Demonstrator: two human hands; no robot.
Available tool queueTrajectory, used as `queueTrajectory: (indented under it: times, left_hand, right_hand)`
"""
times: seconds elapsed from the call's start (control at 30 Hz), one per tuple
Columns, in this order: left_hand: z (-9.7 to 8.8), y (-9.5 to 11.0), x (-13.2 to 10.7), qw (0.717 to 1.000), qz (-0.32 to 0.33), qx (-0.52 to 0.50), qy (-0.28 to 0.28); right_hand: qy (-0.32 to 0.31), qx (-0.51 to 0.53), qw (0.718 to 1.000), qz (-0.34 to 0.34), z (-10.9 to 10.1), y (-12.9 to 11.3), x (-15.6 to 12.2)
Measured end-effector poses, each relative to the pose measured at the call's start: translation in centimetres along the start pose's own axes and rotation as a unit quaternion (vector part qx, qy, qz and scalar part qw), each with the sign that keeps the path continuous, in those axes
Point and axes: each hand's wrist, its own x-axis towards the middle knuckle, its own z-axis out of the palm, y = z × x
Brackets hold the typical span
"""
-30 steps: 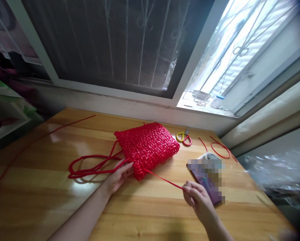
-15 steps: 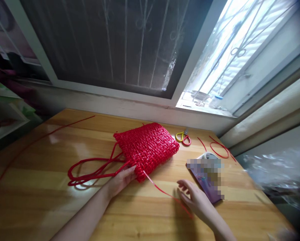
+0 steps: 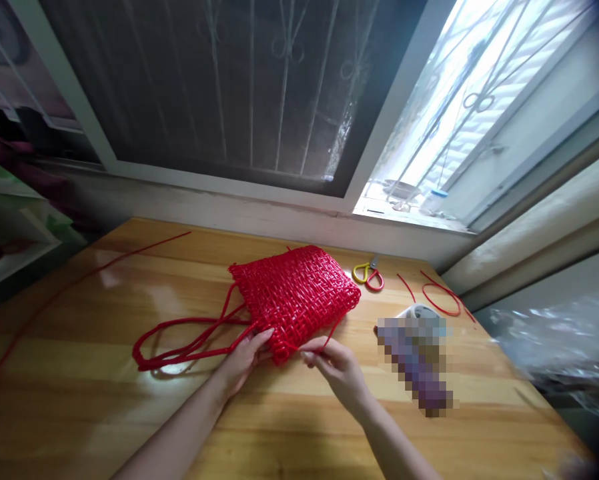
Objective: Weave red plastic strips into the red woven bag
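Note:
A red woven bag (image 3: 297, 287) lies on its side on the wooden table, its long handles (image 3: 189, 323) looped out to the left. My left hand (image 3: 247, 357) grips the bag's near left corner, with the thumb on top and the other fingers partly hidden beneath. Close to the same corner, my right hand (image 3: 332, 363) pinches a thin red plastic strand (image 3: 337, 328). That strand runs from the bag's edge through the fingers, and a length of it rises beside the bag's near side.
Scissors (image 3: 368, 275) with one yellow and one red handle lie behind the bag. To the right are a white tape roll (image 3: 419, 311), a blurred-out flat object (image 3: 419, 373) and loose red strands (image 3: 442, 300). Another long strand (image 3: 87, 272) crosses the table's left side (image 3: 104, 400).
My right hand has moved left and up to the bag's corner and closed on the strand, which hung loose before. My left hand stays on the bag.

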Motion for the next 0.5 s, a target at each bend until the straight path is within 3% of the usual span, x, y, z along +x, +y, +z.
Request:
queueTrajectory:
  times: [0.13,0.27,0.5]
  left_hand:
    - [0.7,0.0,-0.2,1.000,0.001,-0.013,-0.007]
    - [1.6,0.0,-0.4,0.998,0.045,0.009,-0.033]
    - [2.6,-1.8,0.9,0.979,0.103,0.114,0.132]
  right_hand:
    - [0.102,0.118,0.982,0.109,0.5,0.9,1.2]
    - [0.171,0.138,0.964,0.147,1.3,1.4,2.3]
    - [0.198,0.004,0.974,0.106,2.1,2.3,3.2]
